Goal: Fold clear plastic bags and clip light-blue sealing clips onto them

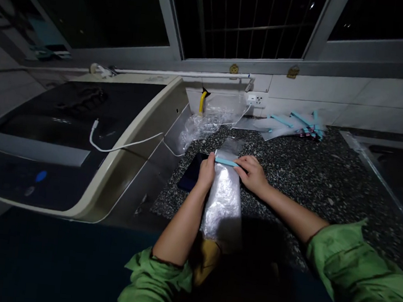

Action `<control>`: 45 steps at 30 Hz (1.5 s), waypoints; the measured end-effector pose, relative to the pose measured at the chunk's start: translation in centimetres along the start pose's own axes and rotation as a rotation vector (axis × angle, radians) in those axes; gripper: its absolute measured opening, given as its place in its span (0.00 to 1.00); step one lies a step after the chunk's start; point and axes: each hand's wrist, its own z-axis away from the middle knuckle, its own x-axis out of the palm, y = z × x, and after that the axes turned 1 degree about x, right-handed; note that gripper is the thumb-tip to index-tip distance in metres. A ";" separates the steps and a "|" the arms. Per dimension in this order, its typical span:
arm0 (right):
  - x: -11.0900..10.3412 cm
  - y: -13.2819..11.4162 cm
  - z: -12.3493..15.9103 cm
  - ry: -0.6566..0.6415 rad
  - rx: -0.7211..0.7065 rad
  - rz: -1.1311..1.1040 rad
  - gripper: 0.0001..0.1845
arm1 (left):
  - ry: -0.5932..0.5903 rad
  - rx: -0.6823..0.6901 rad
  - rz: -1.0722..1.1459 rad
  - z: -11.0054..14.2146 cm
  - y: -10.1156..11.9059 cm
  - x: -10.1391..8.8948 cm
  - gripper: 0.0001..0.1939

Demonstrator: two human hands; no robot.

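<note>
A slim light blue bag clip (226,162) lies straight across the upper part of a clear plastic bag (222,201), which spreads toward me over the counter's front edge. My left hand (207,172) is closed at the clip's left end, thumb uppermost. At the other end, my right hand (251,174) pinches the clip between thumb and fingers. Above the clip, a crumpled flap of thin plastic (232,146) sticks out on the counter. A dark flat object (189,174) lies just left of my left hand, partly covered by it.
A top-loading washing machine (134,139) stands at left, a white cable (129,149) across its lid. Behind lie crumpled clear plastic (204,125) and several blue strips (302,119) on clear sheets. A wall socket (259,100) holds a charger. A sink (401,167) is at right.
</note>
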 end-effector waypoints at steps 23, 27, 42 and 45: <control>-2.5 0.7 1.4 -0.039 -0.041 0.099 0.12 | -0.174 -0.113 0.299 1.0 -2.0 2.6 0.19; -2.6 0.8 1.3 -0.050 -0.036 0.096 0.12 | -0.162 -0.112 0.344 1.0 -2.1 2.6 0.18; -2.7 0.7 1.2 -0.036 -0.047 0.088 0.11 | -0.128 -0.142 0.370 0.8 -2.7 2.9 0.17; -2.8 0.7 1.2 -0.032 -0.049 0.080 0.12 | -0.127 -0.149 0.390 0.8 -2.7 3.0 0.17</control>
